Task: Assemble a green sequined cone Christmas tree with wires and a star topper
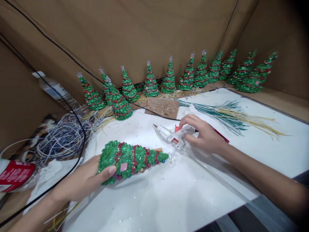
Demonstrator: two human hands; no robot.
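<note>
My left hand [89,178] is wrapped round the wide base of a small glittery green tree [138,158] with red garlands and a pink square. The tree lies on its side over the white board, its clear star tip [172,157] pointing right. Past that tip, a white glue gun [169,134] with an orange trigger rests on the board, nozzle to the upper left. My right hand [201,133] is at the gun's handle end, thumb and fingers curved about it; whether it grips firmly is hard to tell. A clear glue stick [212,174] extends from the gun's rear.
Several finished-looking trees [151,80] stand along the back. Green and yellow wires [224,114] lie at right by a cardboard piece [163,107]. Tangled wires [62,137], a clear bottle [56,90] and a red-labelled bottle [16,175] sit left. A black cable [82,149] crosses the view.
</note>
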